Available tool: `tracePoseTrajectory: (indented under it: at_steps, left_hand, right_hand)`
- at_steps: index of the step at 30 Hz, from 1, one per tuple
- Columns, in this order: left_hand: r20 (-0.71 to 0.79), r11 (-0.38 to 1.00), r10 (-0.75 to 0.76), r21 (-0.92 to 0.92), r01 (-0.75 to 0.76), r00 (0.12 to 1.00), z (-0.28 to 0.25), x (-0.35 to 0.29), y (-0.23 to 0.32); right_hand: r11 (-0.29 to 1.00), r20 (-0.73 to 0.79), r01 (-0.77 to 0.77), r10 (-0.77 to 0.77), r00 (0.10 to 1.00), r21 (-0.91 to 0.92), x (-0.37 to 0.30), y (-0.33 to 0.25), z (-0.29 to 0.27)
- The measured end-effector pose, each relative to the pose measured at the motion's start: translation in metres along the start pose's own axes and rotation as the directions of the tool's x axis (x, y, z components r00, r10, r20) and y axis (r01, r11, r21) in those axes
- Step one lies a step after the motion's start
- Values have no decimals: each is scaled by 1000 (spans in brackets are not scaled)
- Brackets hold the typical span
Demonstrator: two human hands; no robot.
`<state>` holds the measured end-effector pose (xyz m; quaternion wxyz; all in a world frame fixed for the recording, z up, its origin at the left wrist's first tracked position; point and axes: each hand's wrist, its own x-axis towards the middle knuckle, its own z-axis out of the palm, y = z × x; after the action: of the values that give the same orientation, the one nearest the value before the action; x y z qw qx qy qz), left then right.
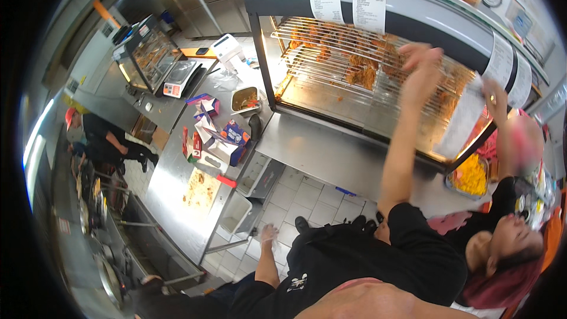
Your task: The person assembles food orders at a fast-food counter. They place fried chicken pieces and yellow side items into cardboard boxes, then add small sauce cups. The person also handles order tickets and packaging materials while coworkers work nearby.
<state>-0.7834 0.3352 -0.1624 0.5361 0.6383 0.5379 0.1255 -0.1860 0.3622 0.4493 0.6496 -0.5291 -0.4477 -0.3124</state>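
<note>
My right hand is raised in front of the heated display cabinet, blurred by motion. Its fingers look apart, with nothing visible in them. Behind it, pieces of fried chicken lie on the cabinet's wire racks. My left hand, in a clear plastic glove, hangs low over the tiled floor, its fingers loosely apart and holding nothing. Long printed paper slips hang from the cabinet's top edge. At right, a co-worker's hand touches another long slip.
The co-worker stands close on my right. A steel table on the left bears printed cartons, a red-handled knife and a metal pan. Yellow food fills a tray at right. Another person stands far left.
</note>
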Motion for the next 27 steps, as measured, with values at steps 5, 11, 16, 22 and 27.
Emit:
tracePoseTrajectory:
  at_steps: [5,11,16,22,27]
  left_hand:
    - [196,792,-330,-474,384,923,-33,86,32]
    - [211,378,-553,-799,468,806,-40,86,91]
    - [380,9,-661,-858,513,647,-33,91,84]
    - [593,-105,-430,-782,615,680,-8,109,54]
    - [401,387,-330,-768,510,855,-27,119,59]
  right_hand:
    - [923,631,-383,281,723,28,-259,-61,105]
    - [773,933,-541,352,-70,-332,-507,-160,105]
    - [719,886,-518,384,-260,-463,-556,-201,91]
    - [697,853,-512,494,-166,-503,-550,-214,90]
    - [775,913,-485,365,-180,-405,-545,-219,92]
